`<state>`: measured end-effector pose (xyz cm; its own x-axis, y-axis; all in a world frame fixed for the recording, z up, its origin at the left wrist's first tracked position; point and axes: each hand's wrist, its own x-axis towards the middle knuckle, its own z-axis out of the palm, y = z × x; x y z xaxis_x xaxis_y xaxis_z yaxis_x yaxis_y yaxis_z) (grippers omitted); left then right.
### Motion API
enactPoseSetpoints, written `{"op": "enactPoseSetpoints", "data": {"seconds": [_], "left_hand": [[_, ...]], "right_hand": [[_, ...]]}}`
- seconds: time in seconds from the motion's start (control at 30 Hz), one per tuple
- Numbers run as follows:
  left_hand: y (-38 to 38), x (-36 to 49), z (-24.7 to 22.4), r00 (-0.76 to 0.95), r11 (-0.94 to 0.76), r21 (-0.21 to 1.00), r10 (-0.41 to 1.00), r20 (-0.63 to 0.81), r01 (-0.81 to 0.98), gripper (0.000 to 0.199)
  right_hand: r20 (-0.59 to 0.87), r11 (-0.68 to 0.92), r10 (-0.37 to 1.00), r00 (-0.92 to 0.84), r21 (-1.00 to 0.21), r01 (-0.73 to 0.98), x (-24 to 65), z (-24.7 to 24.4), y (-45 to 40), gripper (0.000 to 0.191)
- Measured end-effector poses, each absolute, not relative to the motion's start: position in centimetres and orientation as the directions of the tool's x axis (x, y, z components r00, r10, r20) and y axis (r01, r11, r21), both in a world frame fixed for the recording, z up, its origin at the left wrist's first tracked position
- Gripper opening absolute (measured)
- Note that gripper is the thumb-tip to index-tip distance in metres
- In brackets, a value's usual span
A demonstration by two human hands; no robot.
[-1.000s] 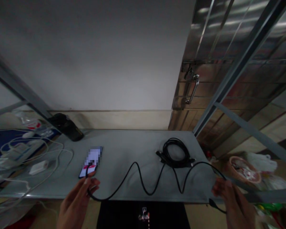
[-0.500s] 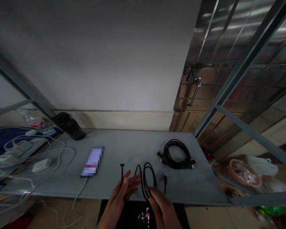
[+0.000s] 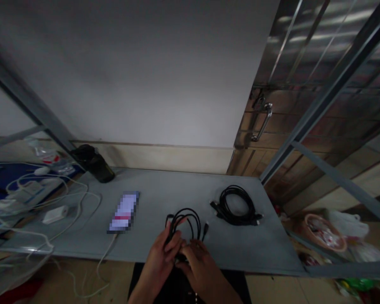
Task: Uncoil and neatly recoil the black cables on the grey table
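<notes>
Left hand (image 3: 156, 264) and right hand (image 3: 202, 268) are close together at the front edge of the bench (image 3: 164, 190), both clamped on a looped black cable (image 3: 185, 221), its small plug (image 3: 205, 228) poking upward. Well off to the right lies a second coiled black cable (image 3: 237, 207) (tidily bundled, from where I stand); a phone (image 3: 124, 212) lies left.

Head-worn camera looking forward and down over a grey metal table (image 3: 183, 185).
Worn on the person's head, this single wide view faces a white painted wall (image 3: 114, 84) and a shiny stainless-steel door (image 3: 291, 55) beyond the table's far edge. It tilts down close above the left hand (image 3: 156, 270) and right hand (image 3: 205, 270), which sit at the bottom edge of the frame.
</notes>
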<state>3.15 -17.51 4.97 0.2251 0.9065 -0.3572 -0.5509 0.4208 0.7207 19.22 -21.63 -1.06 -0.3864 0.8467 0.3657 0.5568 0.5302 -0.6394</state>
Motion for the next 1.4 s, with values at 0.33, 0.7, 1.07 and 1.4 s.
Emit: {"op": "enactPoseSetpoints", "data": {"seconds": [0.33, 0.7, 1.07, 1.4], "left_hand": [[-12.3, -0.2, -0.5, -0.041, 0.083, 0.994, 0.996, -0.080, 0.071, 0.063], [-13.7, -1.0, -4.6, 0.330, -0.557, 0.541, 0.823, 0.462, 0.631, 0.034], [-10.6, -2.3, -4.6, 0.207, -0.506, 0.570, 0.837, 0.507, 0.648, 0.025], [-11.6, -1.5, -2.0, 0.155, -0.527, 0.512, 0.784, 0.601, 0.678, 0.037]], "right_hand": [[0.388, 0.633, 0.765, -0.514, -0.301, 0.713, 22.2, -2.5, -15.6, 0.037], [0.367, 0.540, 0.839, -0.400, -0.480, 0.691, 22.1, -5.1, -13.3, 0.051], [0.541, 0.373, 0.839, -0.057, -0.496, 0.784, 29.9, -1.8, -14.0, 0.033], [0.548, 0.244, 0.836, -0.022, -0.335, 0.910, 38.1, -5.9, -14.5, 0.037]]}}
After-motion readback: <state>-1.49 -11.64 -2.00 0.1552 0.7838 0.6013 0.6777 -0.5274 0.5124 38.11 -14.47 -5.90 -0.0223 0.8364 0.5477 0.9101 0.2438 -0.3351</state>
